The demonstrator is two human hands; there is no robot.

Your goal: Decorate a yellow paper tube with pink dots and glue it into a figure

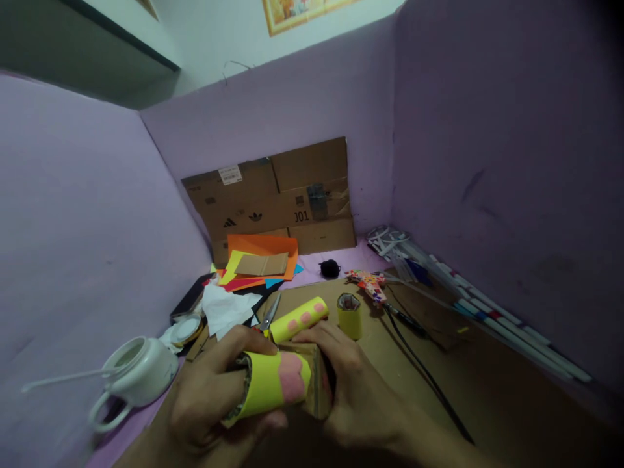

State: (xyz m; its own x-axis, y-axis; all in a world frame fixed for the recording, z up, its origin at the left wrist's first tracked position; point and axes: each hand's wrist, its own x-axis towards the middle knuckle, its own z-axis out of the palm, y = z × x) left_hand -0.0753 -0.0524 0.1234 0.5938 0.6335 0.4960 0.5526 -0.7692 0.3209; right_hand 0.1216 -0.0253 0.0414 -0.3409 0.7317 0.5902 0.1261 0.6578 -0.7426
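Note:
My left hand (209, 390) is wrapped round a yellow tube (266, 383) with a pink patch, its open end facing left. The other end of this tube meets a small cardboard box (319, 390). My right hand (351, 377) grips the box from the right, fingers over its top edge. Just beyond the hands lies a second yellow tube (305, 318) with pink spots. A short yellow tube (350, 318) stands upright to its right. Scissors (270, 313) lie by the spotted tube, their handles partly hidden.
At left stand a white teapot (141, 374) with a stick in it and a round lid (186, 329). White tissue (227, 309), coloured paper (263, 247) and black yarn (330, 268) lie behind. A patterned glue gun (370, 285) trails a black cable at right.

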